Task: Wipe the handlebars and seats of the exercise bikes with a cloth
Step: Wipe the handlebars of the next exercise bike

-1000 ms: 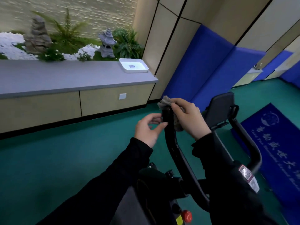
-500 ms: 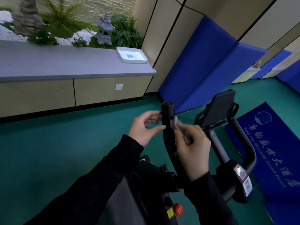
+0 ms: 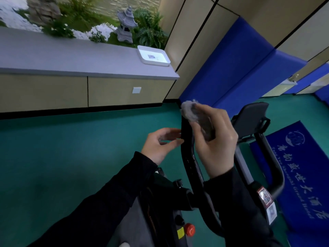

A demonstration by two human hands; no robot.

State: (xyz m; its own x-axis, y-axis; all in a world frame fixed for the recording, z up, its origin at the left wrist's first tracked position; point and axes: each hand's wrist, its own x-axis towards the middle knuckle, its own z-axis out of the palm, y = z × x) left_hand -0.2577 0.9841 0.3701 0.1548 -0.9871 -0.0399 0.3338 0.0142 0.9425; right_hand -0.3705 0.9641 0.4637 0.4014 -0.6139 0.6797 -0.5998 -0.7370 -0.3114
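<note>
The exercise bike's black left handlebar (image 3: pixel 189 157) rises in the middle of the view. My right hand (image 3: pixel 216 141) grips a grey cloth (image 3: pixel 191 113) and wraps it over the bar's top end. Just below the cloth, my left hand (image 3: pixel 161 145) touches the bar's left side with thumb and fingertips, the fingers loosely bent. The right handlebar (image 3: pixel 272 164) curves behind my right wrist. The bike's console (image 3: pixel 252 116) stands between the two bars. The seat is out of view.
A grey counter (image 3: pixel 71 57) with a white tray (image 3: pixel 154 55) runs along the left wall. Blue wall pads (image 3: pixel 231 68) stand behind the bike. A blue mat with white lettering (image 3: pixel 302 166) lies on the green floor at right. A red knob (image 3: pixel 189 229) sits low on the frame.
My right hand slid the cloth from lower on the left handlebar back up to its top end. My left hand stayed beside the bar.
</note>
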